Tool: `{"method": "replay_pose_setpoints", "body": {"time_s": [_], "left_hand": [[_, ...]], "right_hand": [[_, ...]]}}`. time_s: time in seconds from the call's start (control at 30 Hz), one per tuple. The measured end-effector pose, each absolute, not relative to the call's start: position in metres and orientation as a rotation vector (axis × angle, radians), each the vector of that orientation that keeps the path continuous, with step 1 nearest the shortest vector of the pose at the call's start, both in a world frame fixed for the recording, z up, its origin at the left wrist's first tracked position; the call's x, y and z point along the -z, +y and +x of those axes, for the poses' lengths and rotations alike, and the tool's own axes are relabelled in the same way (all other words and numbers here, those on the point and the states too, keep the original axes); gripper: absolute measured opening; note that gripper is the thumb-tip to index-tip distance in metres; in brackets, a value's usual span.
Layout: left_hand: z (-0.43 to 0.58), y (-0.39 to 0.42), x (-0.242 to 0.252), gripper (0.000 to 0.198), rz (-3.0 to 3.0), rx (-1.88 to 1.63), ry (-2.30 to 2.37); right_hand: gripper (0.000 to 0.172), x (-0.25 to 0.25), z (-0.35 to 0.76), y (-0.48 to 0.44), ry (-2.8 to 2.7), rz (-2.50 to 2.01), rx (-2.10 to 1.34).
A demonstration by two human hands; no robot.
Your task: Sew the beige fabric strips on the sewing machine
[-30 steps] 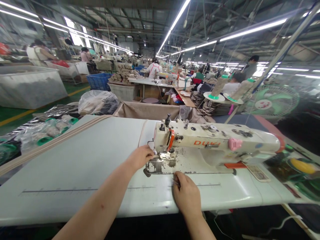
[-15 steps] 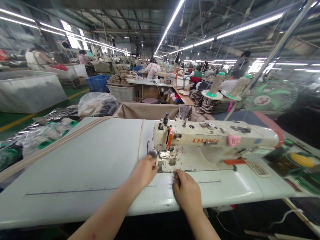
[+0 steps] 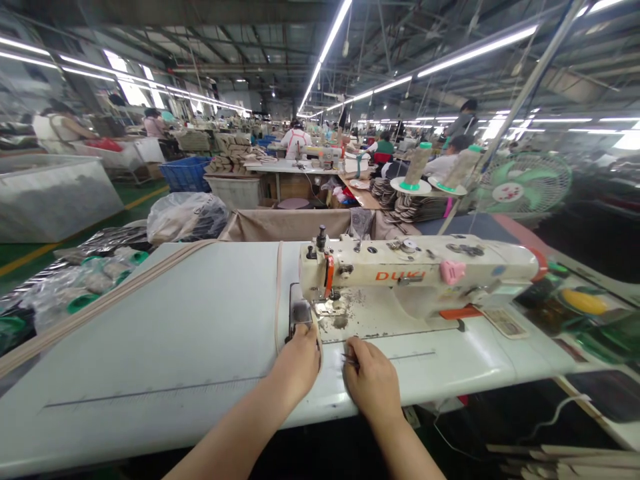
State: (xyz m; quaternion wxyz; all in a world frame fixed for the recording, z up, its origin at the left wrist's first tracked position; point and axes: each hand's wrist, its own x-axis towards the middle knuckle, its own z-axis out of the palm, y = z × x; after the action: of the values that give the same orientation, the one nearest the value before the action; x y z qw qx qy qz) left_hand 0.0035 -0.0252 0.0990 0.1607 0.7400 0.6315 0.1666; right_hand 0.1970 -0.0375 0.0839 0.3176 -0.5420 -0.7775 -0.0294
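Observation:
A cream sewing machine [image 3: 415, 270] with orange lettering stands on a pale table [image 3: 165, 333]. My left hand [image 3: 299, 363] lies on the table just in front of the needle plate [image 3: 345, 320], fingers curled on the end of a beige strip [image 3: 278, 293] beside a small dark slide plate. My right hand [image 3: 373, 383] rests near the table's front edge, fingers pinched on a thin metal tool [image 3: 349, 360] that I cannot name. The needle area sits a little beyond both hands.
A long beige tape [image 3: 100, 307] crosses the table's left side. Plastic-wrapped green spools [image 3: 75, 287] lie at the left, thread cones [image 3: 417, 167] and a green fan [image 3: 523, 187] behind the machine. Other workers sit at far tables. Clutter fills the right edge [image 3: 580, 303].
My left hand has drawn back from under the machine head toward me, pulling the strip's end along. My right hand stayed near the front edge. The view shifted slightly down and left.

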Motion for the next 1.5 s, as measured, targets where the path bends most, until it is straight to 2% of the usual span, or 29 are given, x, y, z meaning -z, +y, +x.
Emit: {"method": "replay_pose_setpoints", "body": {"time_s": [0.2, 0.3, 0.47, 0.53, 0.7, 0.77, 0.87, 1.0, 1.07, 1.17, 1.3, 1.5], "left_hand": [[0.005, -0.043, -0.11, 0.058, 2.181, -0.451, 1.79], [0.005, -0.047, -0.119, 0.059, 2.252, -0.496, 1.767], [0.004, -0.045, -0.12, 0.072, 2.256, -0.576, 1.641], [0.003, -0.045, -0.119, 0.062, 2.28, -0.527, 1.615], [-0.006, -0.045, -0.105, 0.026, 2.504, -0.44, 1.575], [-0.012, -0.042, -0.091, 0.024, 2.602, -0.428, 1.545], [-0.021, -0.033, -0.067, 0.027, 2.71, -0.476, 1.45], [-0.025, -0.027, -0.05, 0.027, 2.777, -0.648, 1.416], [-0.024, -0.029, -0.051, 0.027, 2.806, -0.702, 1.382], [-0.021, -0.031, -0.06, 0.024, 2.801, -0.752, 1.363], [-0.015, -0.032, -0.072, 0.018, 2.771, -0.828, 1.363], [-0.018, -0.027, -0.057, 0.017, 2.777, -0.906, 1.403]], "right_hand": [[0.038, -0.076, 0.203, -0.036, -1.978, -1.352, -0.024], [0.031, -0.076, 0.215, -0.042, -1.915, -1.261, -0.211], [0.021, -0.067, 0.253, -0.071, -1.7, -1.195, -0.468], [0.026, -0.058, 0.274, -0.085, -1.545, -1.273, -0.488], [0.055, -0.039, 0.337, -0.113, -1.129, -1.742, -0.438], [0.06, -0.035, 0.37, -0.122, -1.013, -1.882, -0.35], [0.055, -0.035, 0.426, -0.139, -0.815, -2.093, -0.199], [0.035, -0.05, 0.486, -0.168, -0.493, -2.337, -0.003], [0.038, -0.06, 0.505, -0.179, -0.331, -2.422, 0.061], [0.044, -0.07, 0.525, -0.188, -0.177, -2.503, 0.048], [0.042, -0.073, 0.541, -0.189, -0.152, -2.547, -0.056], [0.026, -0.07, 0.555, -0.193, -0.174, -2.513, -0.077]]}}
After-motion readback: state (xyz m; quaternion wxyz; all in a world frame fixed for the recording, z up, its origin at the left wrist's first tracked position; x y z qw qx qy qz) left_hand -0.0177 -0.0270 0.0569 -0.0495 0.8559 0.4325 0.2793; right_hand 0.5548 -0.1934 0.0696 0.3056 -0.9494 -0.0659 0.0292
